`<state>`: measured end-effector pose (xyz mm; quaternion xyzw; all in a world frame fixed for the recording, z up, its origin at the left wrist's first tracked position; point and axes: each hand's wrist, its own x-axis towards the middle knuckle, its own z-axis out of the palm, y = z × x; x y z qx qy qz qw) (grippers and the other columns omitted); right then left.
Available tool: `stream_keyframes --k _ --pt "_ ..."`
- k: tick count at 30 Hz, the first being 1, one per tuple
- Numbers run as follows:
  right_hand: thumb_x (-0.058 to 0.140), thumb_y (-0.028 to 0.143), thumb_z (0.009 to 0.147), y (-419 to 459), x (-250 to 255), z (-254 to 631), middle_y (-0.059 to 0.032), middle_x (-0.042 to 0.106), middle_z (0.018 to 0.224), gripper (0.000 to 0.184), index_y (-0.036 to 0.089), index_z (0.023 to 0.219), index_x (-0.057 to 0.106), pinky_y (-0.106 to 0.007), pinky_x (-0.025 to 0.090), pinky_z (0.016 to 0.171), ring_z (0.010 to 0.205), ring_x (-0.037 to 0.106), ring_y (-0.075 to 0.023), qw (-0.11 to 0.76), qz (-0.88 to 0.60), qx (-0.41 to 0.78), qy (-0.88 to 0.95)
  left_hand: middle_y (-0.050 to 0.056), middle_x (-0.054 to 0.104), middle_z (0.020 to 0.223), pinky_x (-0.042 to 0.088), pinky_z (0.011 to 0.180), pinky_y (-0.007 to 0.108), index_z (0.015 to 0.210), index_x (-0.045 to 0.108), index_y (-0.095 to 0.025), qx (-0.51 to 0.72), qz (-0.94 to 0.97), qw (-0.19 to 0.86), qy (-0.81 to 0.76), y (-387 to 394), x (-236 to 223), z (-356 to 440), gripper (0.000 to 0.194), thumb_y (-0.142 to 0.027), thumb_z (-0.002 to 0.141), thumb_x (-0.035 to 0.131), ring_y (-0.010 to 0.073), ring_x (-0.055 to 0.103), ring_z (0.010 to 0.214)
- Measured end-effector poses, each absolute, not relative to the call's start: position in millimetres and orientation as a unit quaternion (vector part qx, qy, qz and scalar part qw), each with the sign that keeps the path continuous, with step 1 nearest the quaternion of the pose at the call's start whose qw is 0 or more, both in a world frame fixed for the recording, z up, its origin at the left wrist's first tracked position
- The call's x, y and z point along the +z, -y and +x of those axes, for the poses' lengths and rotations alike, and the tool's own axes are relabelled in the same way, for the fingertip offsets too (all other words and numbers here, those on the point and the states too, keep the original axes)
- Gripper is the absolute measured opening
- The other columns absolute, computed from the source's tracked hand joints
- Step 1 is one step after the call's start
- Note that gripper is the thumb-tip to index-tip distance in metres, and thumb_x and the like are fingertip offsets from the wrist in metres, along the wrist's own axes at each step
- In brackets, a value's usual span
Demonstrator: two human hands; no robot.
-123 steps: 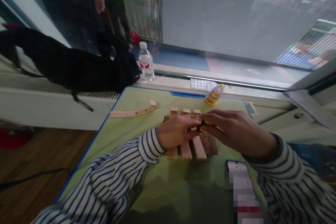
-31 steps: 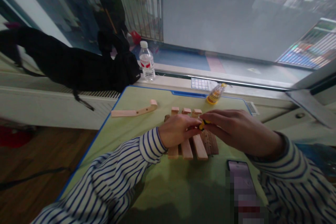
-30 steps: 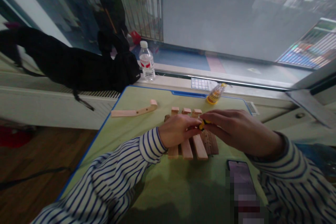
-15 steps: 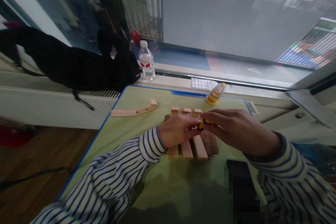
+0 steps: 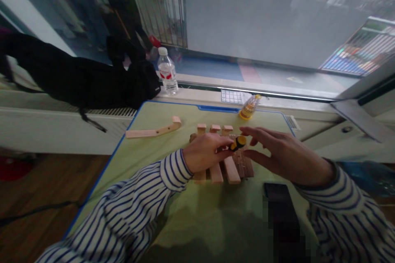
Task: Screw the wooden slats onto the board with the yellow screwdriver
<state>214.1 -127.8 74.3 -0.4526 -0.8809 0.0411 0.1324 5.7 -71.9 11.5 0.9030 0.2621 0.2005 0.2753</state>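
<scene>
My left hand (image 5: 206,153) pinches a short screwdriver (image 5: 238,144) with a yellow and black handle, its round yellow end toward the right. The tip is hidden by the fingers. Just right of that handle, my right hand (image 5: 285,154) is open, thumb and fingers apart. Under the hands lie three pale wooden strips (image 5: 232,170) side by side, each with a small block at its far end. They rest on or against a brown ridged wooden piece (image 5: 247,162), partly covered. A similar bent wooden strip (image 5: 145,133) with two dark spots lies apart at left.
A clear tapered container (image 5: 249,107) with a yellow base stands at the table's back edge. A dark phone (image 5: 280,201) lies at front right. On the sill are a water bottle (image 5: 167,73) and a black bag (image 5: 92,78), below the window.
My right hand has let go of the screwdriver handle and spread its fingers, moving slightly right of it. The left hand keeps its pinch. The whole view has shifted slightly.
</scene>
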Motion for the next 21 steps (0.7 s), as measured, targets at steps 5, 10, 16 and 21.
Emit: stream_keyframes --k 5,10,16,21 --pt "0.050 0.037 0.086 137 68 229 -0.0086 0.066 0.097 0.045 0.020 0.127 0.044 -0.031 0.051 0.067 0.076 0.064 -0.0166 0.130 -0.473 0.054 0.870 0.001 0.066 0.088 0.043 0.069 0.025 0.105 0.060 -0.021 0.202 0.902 0.268 -0.272 74 13 8 0.022 -0.029 0.086 0.051 0.0138 0.060 0.077" --pt "0.052 0.034 0.086 151 55 247 -0.0082 0.064 0.104 0.042 0.021 0.124 0.045 -0.031 0.052 0.070 0.079 0.063 -0.0154 0.135 -0.480 0.091 0.862 0.000 0.065 0.084 0.043 0.069 0.024 0.102 0.061 -0.021 0.205 0.899 0.265 -0.282 76 14 12 0.022 -0.032 0.087 0.051 0.0127 0.059 0.074" --pt "0.055 0.036 0.084 168 33 271 -0.0092 0.063 0.108 0.041 0.021 0.121 0.048 -0.034 0.053 0.073 0.081 0.063 -0.0169 0.113 -0.522 0.116 0.837 0.001 0.063 0.078 0.042 0.066 0.024 0.088 0.061 -0.017 0.193 0.903 0.248 -0.292 77 13 16 0.021 -0.035 0.087 0.049 0.0125 0.056 0.071" --pt "0.057 0.036 0.081 181 13 288 -0.0104 0.060 0.115 0.045 0.021 0.123 0.048 -0.038 0.051 0.083 0.100 0.060 -0.0209 0.109 -0.530 0.146 0.828 0.001 0.064 0.083 0.040 0.065 0.024 0.093 0.061 -0.019 0.205 0.905 0.235 -0.289 78 10 18 0.018 -0.032 0.086 0.051 0.0128 0.056 0.073"
